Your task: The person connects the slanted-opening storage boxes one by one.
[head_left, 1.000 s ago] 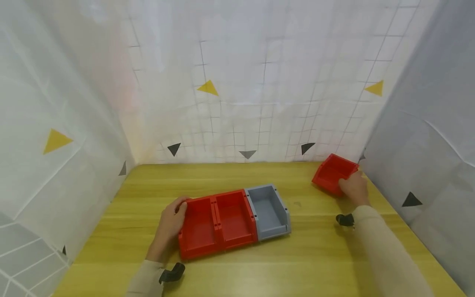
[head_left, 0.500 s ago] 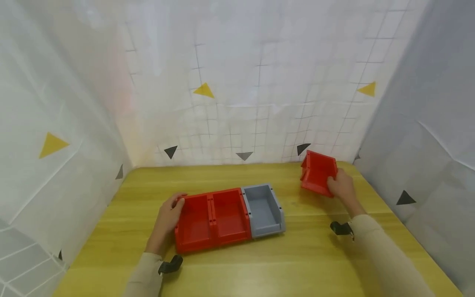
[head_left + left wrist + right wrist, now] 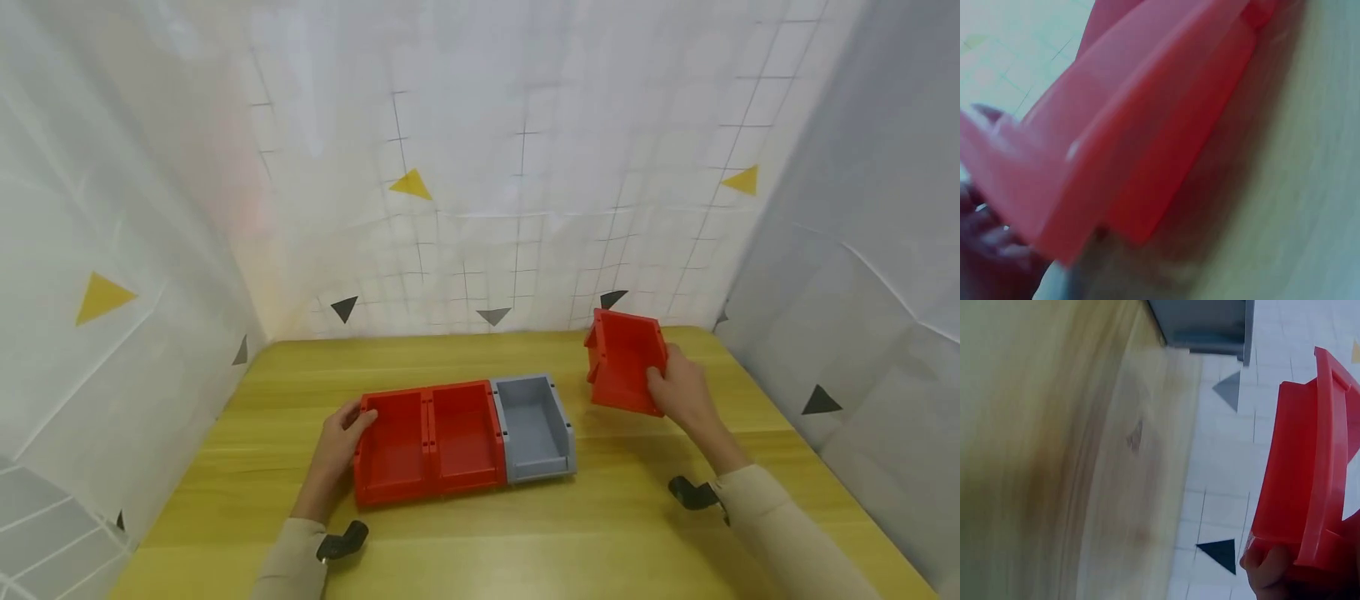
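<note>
My left hand (image 3: 337, 446) grips the outer side wall of the leftmost red storage bin (image 3: 395, 442), thumb over its rim. A second red bin (image 3: 463, 433) sits against it, and a grey bin (image 3: 533, 425) adjoins that one, making a row of three on the table. Off to the right, my right hand (image 3: 684, 390) holds another red bin (image 3: 628, 358) by its right wall, thumb inside. This bin is tilted and raised over the table; in the right wrist view the held bin (image 3: 1297, 469) shows against the white backdrop.
The wooden table (image 3: 480, 542) ends at a white sheet backdrop (image 3: 480, 167) with grid lines and yellow and black triangles. Grey-white sheets (image 3: 885, 250) stand along both sides. A dark wrist-camera mount (image 3: 342, 542) projects from the left sleeve, another (image 3: 692, 493) from the right.
My right hand has lifted its red bin off the table at the far right, tilted it and brought it left toward the grey bin. The left hand keeps its grip.
</note>
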A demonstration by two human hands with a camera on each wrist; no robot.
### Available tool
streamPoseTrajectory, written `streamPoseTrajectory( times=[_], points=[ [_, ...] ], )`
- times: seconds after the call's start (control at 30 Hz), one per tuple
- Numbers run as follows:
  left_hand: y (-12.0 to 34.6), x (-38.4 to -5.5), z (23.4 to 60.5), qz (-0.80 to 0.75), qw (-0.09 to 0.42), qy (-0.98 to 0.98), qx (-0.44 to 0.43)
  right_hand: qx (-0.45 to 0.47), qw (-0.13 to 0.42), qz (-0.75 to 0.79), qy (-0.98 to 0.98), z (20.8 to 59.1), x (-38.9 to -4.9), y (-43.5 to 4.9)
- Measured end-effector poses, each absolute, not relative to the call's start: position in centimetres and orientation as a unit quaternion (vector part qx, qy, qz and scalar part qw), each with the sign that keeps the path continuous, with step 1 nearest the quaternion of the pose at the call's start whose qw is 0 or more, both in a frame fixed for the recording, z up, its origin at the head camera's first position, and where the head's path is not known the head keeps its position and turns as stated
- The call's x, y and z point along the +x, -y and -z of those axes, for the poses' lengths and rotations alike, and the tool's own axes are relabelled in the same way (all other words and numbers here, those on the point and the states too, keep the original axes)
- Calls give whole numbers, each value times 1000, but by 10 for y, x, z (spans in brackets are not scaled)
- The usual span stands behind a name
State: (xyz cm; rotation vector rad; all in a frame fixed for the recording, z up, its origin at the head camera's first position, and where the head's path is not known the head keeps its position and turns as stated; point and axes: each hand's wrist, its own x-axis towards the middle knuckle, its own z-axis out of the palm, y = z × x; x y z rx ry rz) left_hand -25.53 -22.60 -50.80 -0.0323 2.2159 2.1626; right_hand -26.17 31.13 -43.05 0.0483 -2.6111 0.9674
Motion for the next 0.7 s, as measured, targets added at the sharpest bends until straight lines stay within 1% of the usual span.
streamPoseTrajectory(
  times=[0.13, 0.23, 0.47, 0.7],
  points=[
    [224, -255, 507, -705, 12, -708, -42, 35, 172, -337, 925, 430, -251, -304],
    [224, -255, 508, -710, 14, -702, -52, 44, 169, -330, 928, 431, -245, -299],
    [227, -254, 515, -711, 30, -702, -21, 78, 151, -324, 930, 441, -233, -290],
    [225, -253, 513, -710, 31, -703, -13, 94, 150, -330, 927, 443, -231, -284]
  ],
)
